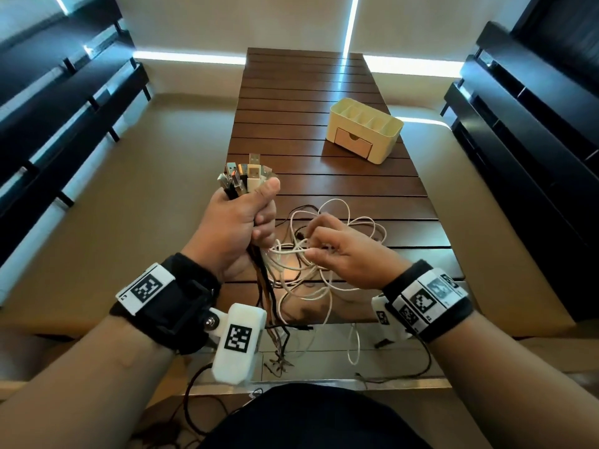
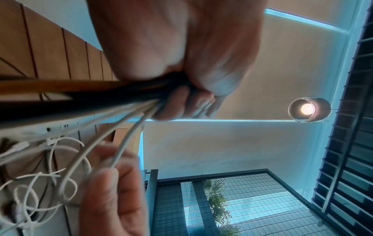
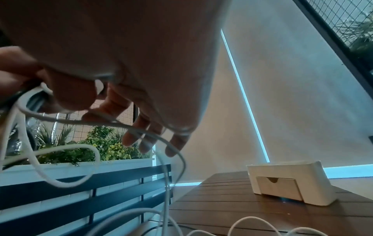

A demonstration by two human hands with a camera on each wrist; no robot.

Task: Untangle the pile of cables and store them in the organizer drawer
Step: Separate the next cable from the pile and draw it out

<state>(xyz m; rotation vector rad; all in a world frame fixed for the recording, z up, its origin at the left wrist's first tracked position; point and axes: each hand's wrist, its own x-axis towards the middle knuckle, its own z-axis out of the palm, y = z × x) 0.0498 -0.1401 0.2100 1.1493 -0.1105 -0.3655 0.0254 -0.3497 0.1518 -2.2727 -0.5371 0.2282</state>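
Note:
My left hand is raised over the table's near half and grips a bundle of cables, USB plugs sticking up above the fist. Black, brown and white leads hang below it. In the left wrist view that hand is clenched round the leads. My right hand pinches a white cable between thumb and forefinger, its other fingers spread. In the right wrist view the white cable loops under the thumb. Tangled white loops lie on the table. The cream organizer stands far right, its drawer closed.
The slatted brown table runs away from me. Cable ends dangle past its near edge. Dark slatted benches flank both sides. From the right wrist the organizer and its drawer are ahead to the right.

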